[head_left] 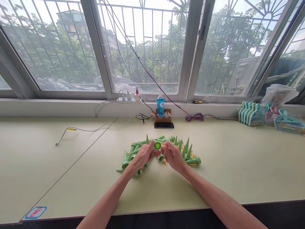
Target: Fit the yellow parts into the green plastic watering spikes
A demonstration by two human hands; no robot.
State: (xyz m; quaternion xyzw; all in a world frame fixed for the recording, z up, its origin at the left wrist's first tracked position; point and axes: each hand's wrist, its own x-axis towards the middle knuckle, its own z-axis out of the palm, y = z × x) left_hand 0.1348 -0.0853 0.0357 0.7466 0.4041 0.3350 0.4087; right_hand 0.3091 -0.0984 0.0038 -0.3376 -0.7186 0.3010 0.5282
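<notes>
My left hand (145,154) is closed around a green plastic watering spike (157,145), its round open end turned up toward me. Against the right side of that end, my right hand (174,156) pinches a small yellow plastic piece (162,145), mostly hidden by the fingers. A loose heap of similar green cone-shaped spikes (125,160) surrounds both hands, some standing point up, others lying down. Small yellow pieces (194,156) are scattered among them, mainly on the right.
Behind the heap, a black phone (164,125) lies before a small cardboard box (163,119) and a blue-labelled bottle (160,106). Coiled cables (194,117) and a white cable (83,129) rest on the table (238,165). Small dustpans (256,114) stand at the back right.
</notes>
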